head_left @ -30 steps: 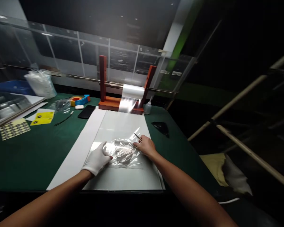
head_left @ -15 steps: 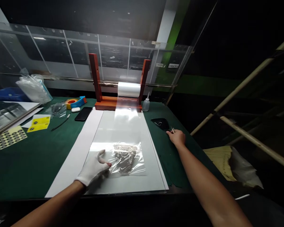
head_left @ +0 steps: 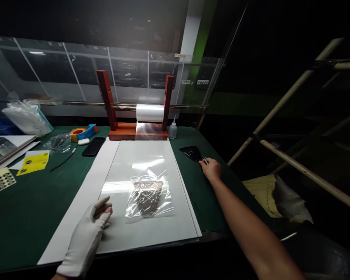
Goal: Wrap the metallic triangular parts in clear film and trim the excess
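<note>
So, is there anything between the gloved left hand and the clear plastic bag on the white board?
Nothing visible stands in the way: only the surface of the white board lies between the gloved left hand and the clear plastic bag.

The left hand (head_left: 86, 237) wears a snug white fabric glove (the right hand (head_left: 211, 170) goes bare).

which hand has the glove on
The left hand wears the white fabric glove; the right hand is bare, right at the tweezers.
</note>
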A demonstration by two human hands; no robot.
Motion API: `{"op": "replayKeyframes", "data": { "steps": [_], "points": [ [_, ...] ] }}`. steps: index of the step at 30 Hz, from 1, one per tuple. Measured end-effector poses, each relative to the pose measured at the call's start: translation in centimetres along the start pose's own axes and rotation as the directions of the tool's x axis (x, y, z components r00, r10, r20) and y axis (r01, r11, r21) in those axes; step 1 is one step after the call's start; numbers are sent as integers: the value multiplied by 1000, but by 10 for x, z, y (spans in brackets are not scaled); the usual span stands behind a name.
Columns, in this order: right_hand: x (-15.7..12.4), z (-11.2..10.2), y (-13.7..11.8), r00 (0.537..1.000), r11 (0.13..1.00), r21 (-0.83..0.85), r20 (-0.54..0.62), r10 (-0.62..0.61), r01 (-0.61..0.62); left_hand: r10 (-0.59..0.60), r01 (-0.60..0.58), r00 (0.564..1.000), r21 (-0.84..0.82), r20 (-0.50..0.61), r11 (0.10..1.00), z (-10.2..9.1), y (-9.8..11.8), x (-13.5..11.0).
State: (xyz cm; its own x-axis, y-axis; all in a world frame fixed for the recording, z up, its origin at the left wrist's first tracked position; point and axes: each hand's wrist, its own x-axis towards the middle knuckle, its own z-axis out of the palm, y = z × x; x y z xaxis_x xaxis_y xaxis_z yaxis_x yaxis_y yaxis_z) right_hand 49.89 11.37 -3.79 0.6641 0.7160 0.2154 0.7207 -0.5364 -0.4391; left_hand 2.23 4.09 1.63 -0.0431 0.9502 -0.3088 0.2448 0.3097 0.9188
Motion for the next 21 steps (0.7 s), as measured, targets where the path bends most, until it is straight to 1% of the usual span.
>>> {"op": "replayKeyframes", "data": {
  "steps": [1,2,3,5,6,7,8,9,10,11,13,17,19,21],
  "points": [
    [0,0,0,1000,1000,0,-1,-6,6,119,-121,993,97,21,988,4,2,1],
    [0,-1,-1,1000,1000,0,-2,-11,11,245,-256,966,175,82,951,11,6,4],
    [0,-3,-1,1000,1000,2,-4,-18,18,367,-395,917,230,157,889,21,10,7],
    [0,-6,-4,999,999,12,-12,-32,32,558,-620,784,309,271,721,47,19,17],
    [1,-8,-5,999,999,22,-19,-39,39,618,-692,722,349,312,632,61,24,23],
    [2,-10,-7,999,998,35,-26,-43,44,647,-734,676,395,352,552,74,28,29],
    [4,-12,-8,999,998,50,-32,-43,44,652,-752,651,447,390,484,86,32,35],
    [7,-14,-10,999,997,68,-36,-37,40,641,-752,643,500,419,429,96,34,40],
    [10,-16,-12,999,996,88,-41,-28,32,623,-740,649,551,437,385,104,35,45],
    [14,-17,-14,999,994,110,-46,-19,24,604,-723,661,595,445,351,111,35,48],
    [23,-20,-18,998,987,159,-68,-5,16,564,-681,694,660,447,316,119,32,51],
    [32,-28,-31,986,966,257,-169,3,41,506,-630,742,714,439,304,123,23,48],
    [28,-36,-40,971,947,310,-238,-5,81,507,-626,747,711,430,321,122,24,46],
    [17,-47,-50,948,916,368,-316,-40,161,512,-623,753,696,412,357,121,27,46]
  ]
}}
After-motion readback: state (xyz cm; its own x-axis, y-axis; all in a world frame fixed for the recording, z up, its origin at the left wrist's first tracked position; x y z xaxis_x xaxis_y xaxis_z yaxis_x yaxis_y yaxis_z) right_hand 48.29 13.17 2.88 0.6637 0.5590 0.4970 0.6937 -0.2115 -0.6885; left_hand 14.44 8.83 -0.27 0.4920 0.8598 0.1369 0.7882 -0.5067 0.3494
